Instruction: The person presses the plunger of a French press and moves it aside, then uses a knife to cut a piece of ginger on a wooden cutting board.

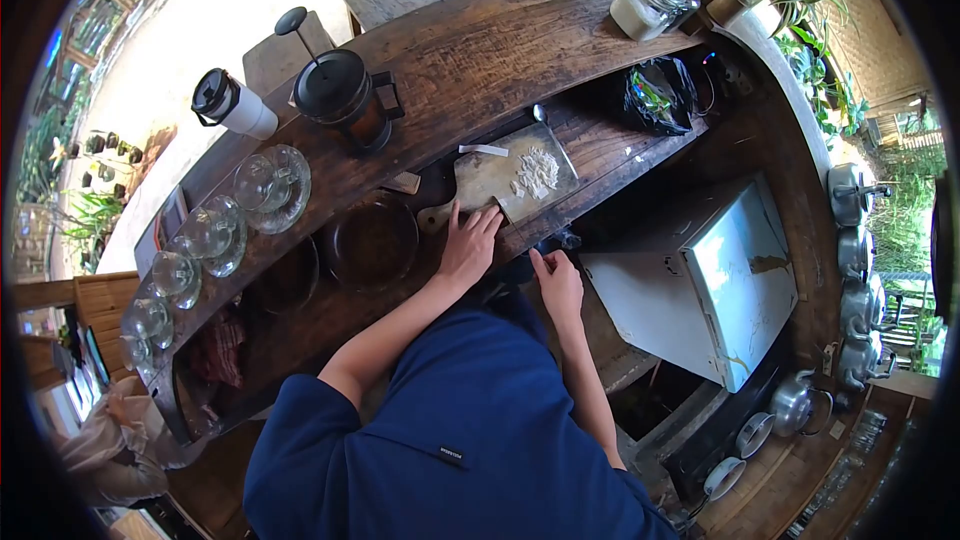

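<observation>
My left hand (469, 243) lies flat on the near end of a wooden cutting board (492, 180), fingers spread, by its handle. A pile of chopped white bits (537, 172) sits on the board's far half. A knife (484, 150) lies along the board's far edge. My right hand (557, 285) hangs below the counter edge, fingers loosely apart, holding nothing that I can see. Both sleeves are dark blue.
On the dark curved wooden counter (470, 60) stand a French press (345, 95), a white travel mug (232, 105), several glass cups on saucers (268, 185), two dark bowls (372, 242), a lidded glass jar (648, 2) and a black bag (657, 95). A white box (715, 280) and metal kettles (852, 240) are at right.
</observation>
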